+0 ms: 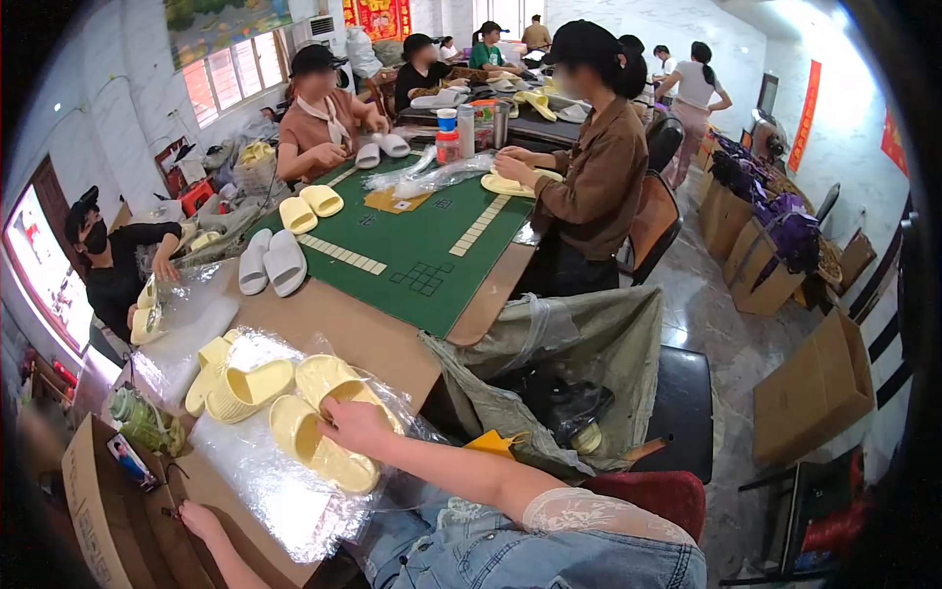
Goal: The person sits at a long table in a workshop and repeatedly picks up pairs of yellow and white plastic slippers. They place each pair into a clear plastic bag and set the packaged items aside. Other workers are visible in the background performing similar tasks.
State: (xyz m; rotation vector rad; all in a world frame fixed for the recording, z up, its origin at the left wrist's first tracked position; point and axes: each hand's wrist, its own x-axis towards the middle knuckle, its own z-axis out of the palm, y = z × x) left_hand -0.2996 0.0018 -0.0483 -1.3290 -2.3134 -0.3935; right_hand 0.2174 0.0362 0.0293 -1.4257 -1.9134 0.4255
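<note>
- At the table's near end, right hand [355,427] has its fingers closed on the inner edges of the yellow pair [345,469], lying on clear plastic; probably gripped there because one grasp reaches both slippers.
- Pair lies side by side, straps away from the body, heels toward it; looks set that way for easy reach.
- Left hand [201,520] is low, by the open box [93,510]; fingers too small and dim to tell whether they grip anything.
- Second yellow pair [257,385] sits just beside the first, likely parked within reach.
- Plastic [299,506] spreads shiny and creased under both pairs, maybe shielding them from the tabletop.
- Surface: brown board [402,365], then green mat [392,245] with pale tiles in rows; grey slippers [285,263] near its left edge.
- Sack [623,363] gapes right of the table, dark stuff inside.
- Room: white marbled walls, shiny floor [702,339], cartons [728,231] heaped with purple and dark goods along the right.
- Co-worker in brown [610,162] holds a yellow slipper across the table; others sit farther back.
</note>
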